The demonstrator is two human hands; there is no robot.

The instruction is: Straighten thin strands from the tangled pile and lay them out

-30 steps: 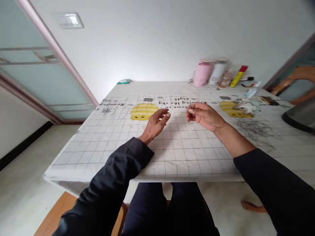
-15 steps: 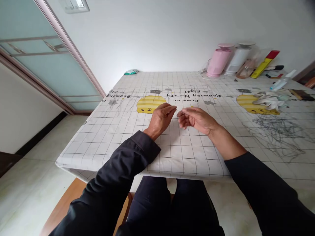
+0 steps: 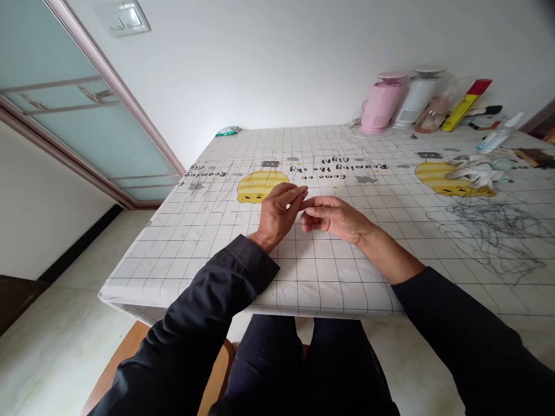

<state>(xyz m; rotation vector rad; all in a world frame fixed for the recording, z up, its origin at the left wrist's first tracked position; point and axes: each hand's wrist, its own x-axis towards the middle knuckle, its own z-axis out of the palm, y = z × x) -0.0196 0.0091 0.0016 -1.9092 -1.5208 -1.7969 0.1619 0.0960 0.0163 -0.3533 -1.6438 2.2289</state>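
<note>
L hand [image 3: 276, 215] & R hand [image 3: 332, 216] meet fingertip to fingertip over table [image 3: 303, 271] centre | my fingers pinched tog., held item too thin to tell | wire tangle [image 3: 489, 231] well apart, R side

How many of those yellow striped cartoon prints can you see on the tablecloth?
2. One yellow print lies just beyond the left hand; the other yellow print is far right, partly under a crumpled cloth. More may lie outside the view.

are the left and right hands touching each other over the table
Touching: in the head view the left hand and right hand meet at their fingertips, no gap showing, above the checked tablecloth.
</note>
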